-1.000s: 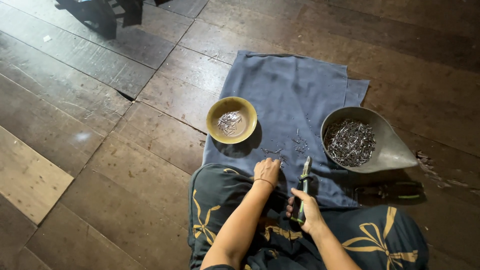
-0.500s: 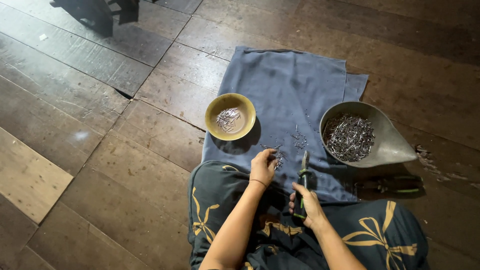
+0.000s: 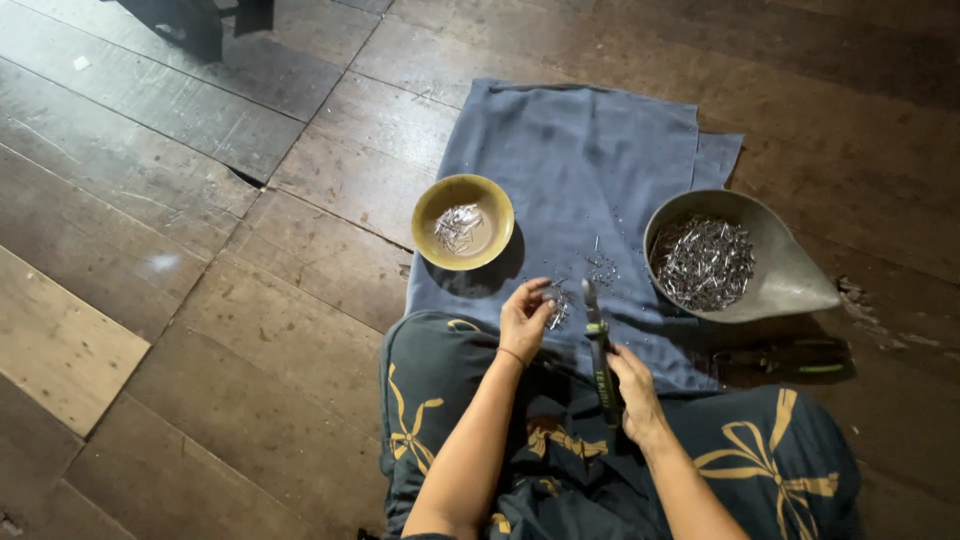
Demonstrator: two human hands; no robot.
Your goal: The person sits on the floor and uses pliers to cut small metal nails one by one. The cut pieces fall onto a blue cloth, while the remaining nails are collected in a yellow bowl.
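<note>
Head view looks straight down at a person sitting on a wooden floor. Low in the middle of the frame, the right hand (image 3: 632, 392) is closed around the handles of a pair of pliers (image 3: 598, 345). The tool points up the frame, with its tip just over the near edge of a blue cloth (image 3: 590, 160). I cannot tell if the tip is open or closed. Just to the left of the tip, the left hand (image 3: 524, 318) bends its fingers down onto a small pile of metal bits (image 3: 558, 305) on the cloth. The fingertips are pinched close together at the pile, but the bits are too small to tell if any are held.

A few more loose bits (image 3: 601, 268) lie on the cloth a little higher up. The top half of the cloth is bare. Its top edge sits near the top of the frame, and a folded corner sticks out at the upper right.

A yellow bowl (image 3: 463, 221) sits on the left edge of the cloth, partly over the floor, with some shiny bits inside. A grey scoop-shaped pan (image 3: 790, 275) sits on the right edge, with many metal pieces in it. Its spout points right, onto the floor. Below the pan, a second dark tool (image 3: 790, 354) lies in shadow.

Dark trousers with a gold bow pattern (image 3: 770, 470) fill the bottom of the frame. Wide floor boards (image 3: 200, 300) spread out to the left.
</note>
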